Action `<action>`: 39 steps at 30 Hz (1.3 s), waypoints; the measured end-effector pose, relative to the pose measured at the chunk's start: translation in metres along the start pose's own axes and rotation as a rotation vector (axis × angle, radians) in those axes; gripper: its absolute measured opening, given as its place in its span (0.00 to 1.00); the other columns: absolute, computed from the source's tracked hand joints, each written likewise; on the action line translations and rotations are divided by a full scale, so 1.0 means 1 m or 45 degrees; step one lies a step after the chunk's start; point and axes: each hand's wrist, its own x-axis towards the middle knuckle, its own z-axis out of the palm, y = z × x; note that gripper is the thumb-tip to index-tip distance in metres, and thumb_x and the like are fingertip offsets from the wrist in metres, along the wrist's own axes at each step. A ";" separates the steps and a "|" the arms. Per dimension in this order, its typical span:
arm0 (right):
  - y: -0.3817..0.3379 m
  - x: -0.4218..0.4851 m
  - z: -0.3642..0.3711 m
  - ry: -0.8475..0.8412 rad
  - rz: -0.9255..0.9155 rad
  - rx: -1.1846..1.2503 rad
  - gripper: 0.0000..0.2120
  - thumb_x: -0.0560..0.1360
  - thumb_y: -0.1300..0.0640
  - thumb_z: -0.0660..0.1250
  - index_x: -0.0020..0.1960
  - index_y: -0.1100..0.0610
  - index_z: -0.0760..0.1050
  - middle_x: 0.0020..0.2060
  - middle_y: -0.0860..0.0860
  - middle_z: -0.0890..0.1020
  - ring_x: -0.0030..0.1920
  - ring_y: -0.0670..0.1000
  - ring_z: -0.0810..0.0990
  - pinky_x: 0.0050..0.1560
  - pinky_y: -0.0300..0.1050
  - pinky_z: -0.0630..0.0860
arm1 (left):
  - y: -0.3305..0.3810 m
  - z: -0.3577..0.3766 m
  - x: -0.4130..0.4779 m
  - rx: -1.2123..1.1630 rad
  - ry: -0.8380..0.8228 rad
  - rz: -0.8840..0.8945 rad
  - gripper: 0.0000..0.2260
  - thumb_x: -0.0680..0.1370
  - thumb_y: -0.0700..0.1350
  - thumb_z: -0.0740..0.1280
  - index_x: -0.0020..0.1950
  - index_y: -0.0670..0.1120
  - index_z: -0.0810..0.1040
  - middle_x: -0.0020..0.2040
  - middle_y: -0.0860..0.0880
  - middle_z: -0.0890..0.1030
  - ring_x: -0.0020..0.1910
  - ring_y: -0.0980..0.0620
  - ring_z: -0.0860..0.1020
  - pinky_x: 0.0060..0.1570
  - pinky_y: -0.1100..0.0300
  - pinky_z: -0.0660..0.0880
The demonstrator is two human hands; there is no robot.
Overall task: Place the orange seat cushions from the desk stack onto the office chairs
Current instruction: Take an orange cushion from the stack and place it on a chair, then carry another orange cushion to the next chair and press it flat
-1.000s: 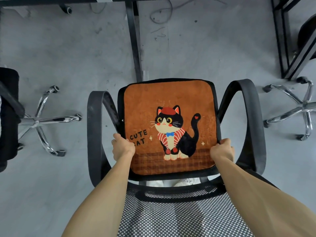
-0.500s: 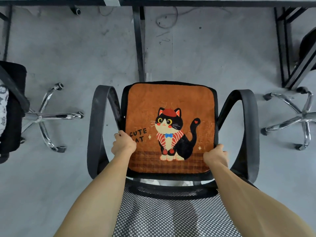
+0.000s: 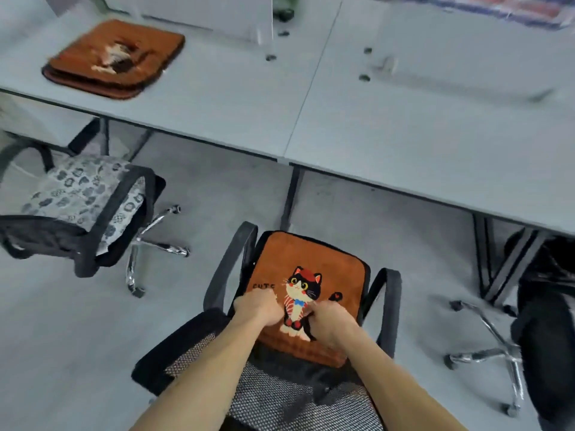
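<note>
Cushion [image 3: 311,253] lies on chair [image 3: 228,265]: press flat, square to seat; left hand [image 3: 258,309], right hand [image 3: 329,318] grip curled atop, pinch unclear.

A cushion [image 3: 311,259] lies on the near chair [image 3: 230,262], with the left hand [image 3: 258,309] and right hand [image 3: 329,318] side by side on its near half. Beyond stands the desk [image 3: 249,104], a cushion stack [image 3: 115,57] on its far left. A second chair [image 3: 93,237] sits left, a third chair [image 3: 544,337] right.
</note>
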 end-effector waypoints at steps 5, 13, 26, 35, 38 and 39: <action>-0.045 -0.068 -0.063 0.269 -0.218 -0.228 0.18 0.82 0.47 0.55 0.70 0.46 0.72 0.64 0.52 0.76 0.64 0.59 0.75 0.60 0.54 0.76 | -0.033 -0.060 -0.079 -0.028 0.434 0.155 0.19 0.81 0.57 0.56 0.68 0.50 0.73 0.62 0.45 0.78 0.58 0.43 0.79 0.53 0.52 0.76; -0.167 -0.148 -0.119 0.638 -0.490 -0.109 0.22 0.80 0.35 0.52 0.69 0.39 0.71 0.68 0.46 0.75 0.71 0.55 0.69 0.68 0.57 0.70 | -0.174 -0.149 -0.155 0.015 0.771 0.108 0.20 0.82 0.56 0.55 0.74 0.59 0.68 0.64 0.49 0.78 0.61 0.46 0.77 0.52 0.52 0.75; -0.396 -0.144 -0.138 1.094 -0.553 0.143 0.23 0.80 0.36 0.57 0.74 0.37 0.66 0.72 0.41 0.70 0.76 0.50 0.58 0.74 0.51 0.63 | -0.393 -0.263 -0.173 0.075 0.979 0.088 0.17 0.82 0.54 0.55 0.71 0.58 0.70 0.64 0.52 0.79 0.59 0.50 0.79 0.50 0.54 0.73; -0.454 -0.120 -0.203 1.181 -0.439 0.051 0.23 0.80 0.35 0.55 0.74 0.37 0.66 0.72 0.42 0.70 0.76 0.51 0.58 0.74 0.53 0.62 | -0.442 -0.356 -0.144 0.080 1.059 0.147 0.21 0.82 0.56 0.56 0.76 0.56 0.64 0.70 0.49 0.73 0.67 0.47 0.72 0.60 0.49 0.71; -0.461 -0.092 -0.240 1.214 -0.426 0.011 0.23 0.80 0.35 0.54 0.74 0.37 0.65 0.73 0.43 0.70 0.76 0.51 0.58 0.74 0.53 0.62 | -0.446 -0.382 -0.118 0.074 1.067 0.177 0.20 0.82 0.55 0.57 0.74 0.57 0.66 0.70 0.50 0.73 0.67 0.48 0.72 0.58 0.51 0.71; -0.464 -0.081 -0.250 1.216 -0.423 0.009 0.23 0.80 0.35 0.54 0.74 0.37 0.65 0.73 0.43 0.70 0.76 0.51 0.58 0.74 0.53 0.62 | -0.449 -0.388 -0.108 0.079 1.072 0.176 0.20 0.82 0.56 0.57 0.74 0.57 0.66 0.70 0.50 0.73 0.67 0.48 0.72 0.57 0.52 0.71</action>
